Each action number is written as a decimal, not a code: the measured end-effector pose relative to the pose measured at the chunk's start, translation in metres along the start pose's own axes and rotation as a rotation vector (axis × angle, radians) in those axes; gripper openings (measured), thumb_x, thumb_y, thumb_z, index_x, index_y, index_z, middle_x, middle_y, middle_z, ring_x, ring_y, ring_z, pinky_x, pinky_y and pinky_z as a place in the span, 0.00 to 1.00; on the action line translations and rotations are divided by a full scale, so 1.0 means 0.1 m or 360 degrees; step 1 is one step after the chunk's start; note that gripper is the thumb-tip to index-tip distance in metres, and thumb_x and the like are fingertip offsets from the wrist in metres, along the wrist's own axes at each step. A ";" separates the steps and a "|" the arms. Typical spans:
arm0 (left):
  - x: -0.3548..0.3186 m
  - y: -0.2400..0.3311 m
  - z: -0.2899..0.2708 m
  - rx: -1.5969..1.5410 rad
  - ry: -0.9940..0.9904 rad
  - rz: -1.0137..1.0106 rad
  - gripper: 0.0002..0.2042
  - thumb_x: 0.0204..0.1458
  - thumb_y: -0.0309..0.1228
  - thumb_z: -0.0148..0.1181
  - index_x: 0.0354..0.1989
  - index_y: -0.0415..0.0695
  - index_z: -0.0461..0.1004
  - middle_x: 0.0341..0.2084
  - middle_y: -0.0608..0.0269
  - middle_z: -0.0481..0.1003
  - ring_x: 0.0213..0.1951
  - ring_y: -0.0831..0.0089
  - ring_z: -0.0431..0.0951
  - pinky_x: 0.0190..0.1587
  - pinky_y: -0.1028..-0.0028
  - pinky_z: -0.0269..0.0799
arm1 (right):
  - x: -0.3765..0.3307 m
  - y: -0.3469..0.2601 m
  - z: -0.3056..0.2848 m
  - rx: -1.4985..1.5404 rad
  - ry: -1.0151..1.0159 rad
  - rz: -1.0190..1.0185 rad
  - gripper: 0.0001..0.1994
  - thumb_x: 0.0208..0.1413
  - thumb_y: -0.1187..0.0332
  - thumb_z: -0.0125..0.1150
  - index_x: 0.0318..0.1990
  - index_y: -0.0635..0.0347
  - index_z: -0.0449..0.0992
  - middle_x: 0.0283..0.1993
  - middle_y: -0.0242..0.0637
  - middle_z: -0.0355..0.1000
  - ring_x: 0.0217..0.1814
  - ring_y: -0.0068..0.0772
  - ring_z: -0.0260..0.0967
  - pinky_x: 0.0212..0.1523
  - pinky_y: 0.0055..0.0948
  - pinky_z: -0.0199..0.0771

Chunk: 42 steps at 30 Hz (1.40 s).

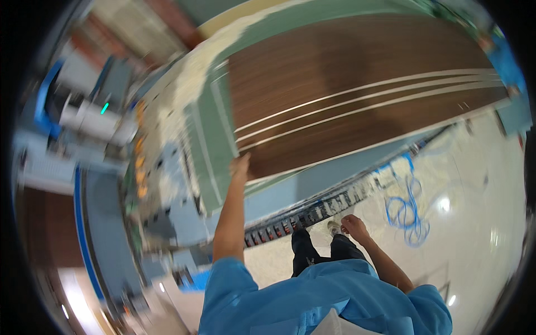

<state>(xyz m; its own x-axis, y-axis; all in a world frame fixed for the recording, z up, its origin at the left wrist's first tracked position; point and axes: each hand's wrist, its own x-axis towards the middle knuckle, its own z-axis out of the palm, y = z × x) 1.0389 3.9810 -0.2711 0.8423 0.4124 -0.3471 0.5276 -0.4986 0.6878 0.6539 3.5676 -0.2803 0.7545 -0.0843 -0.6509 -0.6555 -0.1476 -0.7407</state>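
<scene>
A large brown wood-grain panel (335,61) lies flat on the machine bed, cut lengthwise by pale lines into a wide far piece, narrow strips (357,104) and a near piece (335,140). My left hand (240,166) is at the left end of the near piece, its fingers closed over the edge by the corner. Motion blurs the fingertips there. My right hand (354,226) hangs low in front of my body, apart from the panel, with the fingers curled in. Nothing shows in it.
Green bed surface (207,142) borders the panel, with pale dust (195,84) heaped along it. A slotted dark rail (312,215) runs along the near side. Blue hose (407,212) lies coiled on the floor at right. A white machine unit (97,120) stands at left.
</scene>
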 end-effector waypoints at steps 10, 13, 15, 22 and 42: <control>0.50 0.05 -0.40 -0.0573 -0.0845 -0.0548 0.23 0.65 0.32 0.56 0.69 0.51 0.68 0.59 0.61 0.74 0.54 0.59 0.77 0.46 0.59 0.75 | -0.37 -0.18 1.33 0.0107 0.0198 0.0102 0.23 0.66 0.48 0.60 0.48 0.62 0.81 0.36 0.43 0.82 0.38 0.36 0.83 0.41 0.38 0.81; 0.53 0.02 -0.45 -0.0702 -0.1115 -0.0470 0.26 0.64 0.30 0.56 0.71 0.60 0.65 0.60 0.65 0.72 0.53 0.59 0.76 0.43 0.56 0.73 | -0.22 -0.46 1.58 0.0247 0.0169 -0.0068 0.24 0.66 0.46 0.59 0.49 0.61 0.81 0.36 0.41 0.82 0.39 0.38 0.82 0.43 0.39 0.80; 0.49 0.00 -0.54 -0.0732 -0.1139 -0.0456 0.26 0.63 0.29 0.56 0.70 0.62 0.65 0.60 0.66 0.71 0.53 0.59 0.76 0.43 0.55 0.72 | -0.12 -0.71 1.71 0.0268 0.0153 -0.0137 0.25 0.66 0.45 0.59 0.49 0.63 0.80 0.34 0.41 0.82 0.38 0.39 0.82 0.42 0.40 0.79; 0.05 0.23 -1.08 -0.0622 -0.1147 -0.0357 0.25 0.62 0.33 0.59 0.68 0.61 0.68 0.55 0.70 0.75 0.50 0.64 0.75 0.43 0.59 0.67 | 0.13 -1.61 2.07 0.1119 -0.0028 -0.0252 0.36 0.63 0.40 0.65 0.62 0.67 0.69 0.54 0.46 0.73 0.53 0.38 0.74 0.58 0.40 0.77; 0.85 1.37 0.00 -0.0688 -0.1482 -0.0284 0.47 0.65 0.66 0.47 0.79 0.39 0.50 0.77 0.47 0.53 0.76 0.48 0.56 0.75 0.47 0.53 | -1.35 -1.74 2.63 0.2638 0.0200 0.0164 0.20 0.63 0.61 0.65 0.59 0.59 0.74 0.61 0.41 0.76 0.66 0.44 0.72 0.70 0.51 0.69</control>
<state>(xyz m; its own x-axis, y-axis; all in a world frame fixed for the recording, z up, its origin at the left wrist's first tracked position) 1.1830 3.9479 -0.2060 0.6048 -0.3898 -0.6945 0.7230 -0.0971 0.6840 0.6574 3.8637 -0.1070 0.6524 -0.1123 -0.7495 0.0400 0.9927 -0.1139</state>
